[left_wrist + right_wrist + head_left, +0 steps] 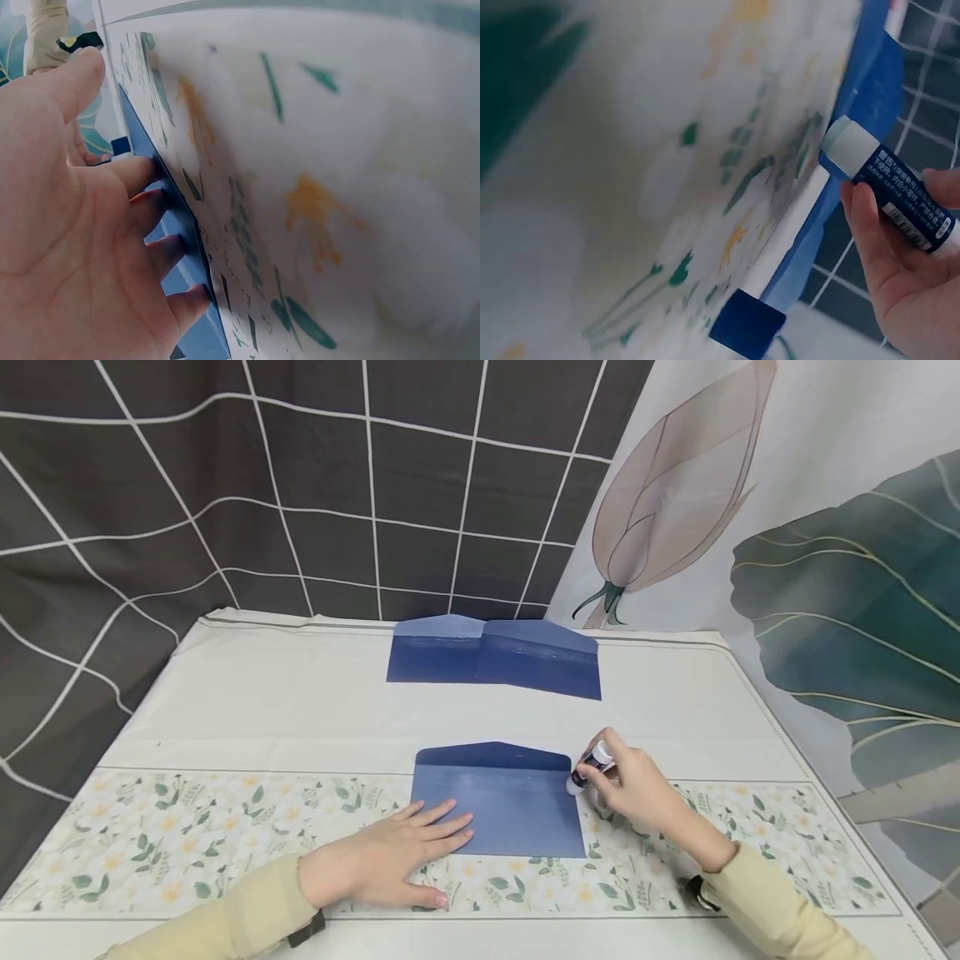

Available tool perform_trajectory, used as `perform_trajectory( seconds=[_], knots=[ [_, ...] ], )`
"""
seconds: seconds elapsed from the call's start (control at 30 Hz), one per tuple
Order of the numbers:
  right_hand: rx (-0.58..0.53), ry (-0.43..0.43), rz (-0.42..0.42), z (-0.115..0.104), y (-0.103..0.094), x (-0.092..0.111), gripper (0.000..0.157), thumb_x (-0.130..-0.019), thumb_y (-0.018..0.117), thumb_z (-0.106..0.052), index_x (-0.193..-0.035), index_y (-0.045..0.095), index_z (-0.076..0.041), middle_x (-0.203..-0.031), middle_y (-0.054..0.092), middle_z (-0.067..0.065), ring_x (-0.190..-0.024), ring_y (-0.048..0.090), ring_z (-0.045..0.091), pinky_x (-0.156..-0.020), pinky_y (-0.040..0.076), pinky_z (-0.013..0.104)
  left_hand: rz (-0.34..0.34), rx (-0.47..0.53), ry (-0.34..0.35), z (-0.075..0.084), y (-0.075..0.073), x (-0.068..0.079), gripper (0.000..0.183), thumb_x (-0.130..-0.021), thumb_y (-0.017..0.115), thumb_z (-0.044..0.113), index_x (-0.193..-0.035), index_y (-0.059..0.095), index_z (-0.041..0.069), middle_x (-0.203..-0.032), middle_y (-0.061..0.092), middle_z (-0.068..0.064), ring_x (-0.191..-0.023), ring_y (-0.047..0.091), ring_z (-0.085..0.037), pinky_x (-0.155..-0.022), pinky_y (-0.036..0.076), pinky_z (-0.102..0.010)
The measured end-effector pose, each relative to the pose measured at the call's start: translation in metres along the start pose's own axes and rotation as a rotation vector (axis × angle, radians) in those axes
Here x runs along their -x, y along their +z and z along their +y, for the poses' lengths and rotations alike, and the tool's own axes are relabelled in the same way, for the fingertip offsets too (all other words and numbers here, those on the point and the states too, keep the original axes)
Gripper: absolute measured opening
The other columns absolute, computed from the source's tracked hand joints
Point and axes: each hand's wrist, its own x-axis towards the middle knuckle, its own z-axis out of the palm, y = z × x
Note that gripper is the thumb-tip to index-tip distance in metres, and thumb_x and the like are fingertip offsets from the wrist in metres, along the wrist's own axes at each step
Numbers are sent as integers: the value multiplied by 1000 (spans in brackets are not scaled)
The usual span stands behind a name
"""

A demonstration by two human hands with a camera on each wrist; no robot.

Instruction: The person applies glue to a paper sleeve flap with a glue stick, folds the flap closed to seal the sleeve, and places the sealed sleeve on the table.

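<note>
Envelope, rectangular, blue paper with a peaked darker flap laid open at its far side (510,827), lies flat on the white tablecloth with a flower-printed band (225,852). From my remote station I find the hands well apart. The left hand (397,852) is spread, its fingers resting on the envelope's lower left part and its thumb out on the cloth. The right hand (637,789) pinches a white cylindrical glue stick with a dark printed label (592,768), tilted, its whitish end at the envelope's right edge (whether it touches paper I cannot certify). Two further blue paper envelopes (435,657) lie overlapping at the table's far side.

I judge the step to be gluing along that edge. For good work I would press the left fingers nearer the right side, since the corner by the stick looks unsupported and could lift or creep. I recommend light, even strokes kept just inside the edge; any overrun would likely smear the cloth. Too steep a push might crease the thin paper.
</note>
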Motion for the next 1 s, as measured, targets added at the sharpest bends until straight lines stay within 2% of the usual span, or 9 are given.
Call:
perform_trajectory(
  seconds=[0.13, 0.2, 0.27, 0.33, 0.43, 0.67, 0.87, 1.0],
  knots=[
    [-169, 201, 11, 4, -12, -6, 21, -96, 58, -19, -104, 50, -1, -85, 73, 16, -62, 69, 16, -48, 51, 28, -3, 11, -6, 1, -1, 0, 73, -94, 43, 59, -152, 27, 18, -161, 18, 2, -150, 12, -23, -118, 20, -54],
    [-207, 251, 39, 4, -17, -10, 25, -98, 56, -22, -106, 50, 1, -88, 72, 20, -68, 72, 19, -55, 55, 30, -3, 4, -8, 1, -1, 0, 73, -94, 43, 60, -153, 27, 18, -161, 18, 2, -150, 12, -23, -118, 20, -53],
    [-230, 261, 65, 1, -18, -15, 26, -98, 56, -22, -107, 49, 1, -89, 71, 22, -70, 72, 22, -56, 55, 31, -7, 1, -15, 2, -2, 1, 73, -94, 43, 59, -153, 27, 18, -161, 19, 3, -150, 12, -22, -118, 20, -53],
    [-238, 221, 84, -5, -15, -22, 25, -97, 58, -20, -106, 50, 1, -91, 70, 23, -72, 72, 25, -59, 57, 32, -10, 2, -21, 2, -3, 2, 73, -94, 44, 59, -152, 27, 18, -161, 19, 2, -150, 12, -22, -118, 20, -53],
    [-241, 114, 81, -20, -2, -34, 21, -94, 62, -16, -104, 51, 0, -92, 69, 20, -73, 71, 26, -60, 58, 32, -10, 12, -27, 2, -3, 4, 73, -94, 46, 57, -152, 28, 17, -161, 20, 2, -150, 13, -23, -118, 20, -53],
    [-188, -166, -17, -60, 44, -64, 18, -92, 65, -17, -102, 53, -10, -91, 73, 3, -76, 72, 11, -68, 57, 22, -6, 19, -35, 2, -3, 1, 73, -94, 46, 57, -152, 29, 18, -161, 20, 2, -150, 13, -22, -118, 20, -53],
    [-167, -268, -125, -88, 74, -87, 18, -93, 64, -19, -104, 52, -11, -91, 71, 2, -76, 71, 8, -67, 56, 17, -5, -2, -46, 2, -2, 0, 74, -93, 47, 59, -152, 29, 18, -161, 19, 3, -150, 13, -21, -119, 19, -53],
    [-137, -321, -148, -97, 85, -98, 19, -92, 66, -20, -103, 53, -10, -89, 72, 3, -73, 70, 8, -65, 54, 15, -3, -15, -51, 3, -1, 0, 75, -92, 47, 59, -152, 28, 18, -161, 19, 4, -150, 13, -21, -119, 19, -52]
  ],
)
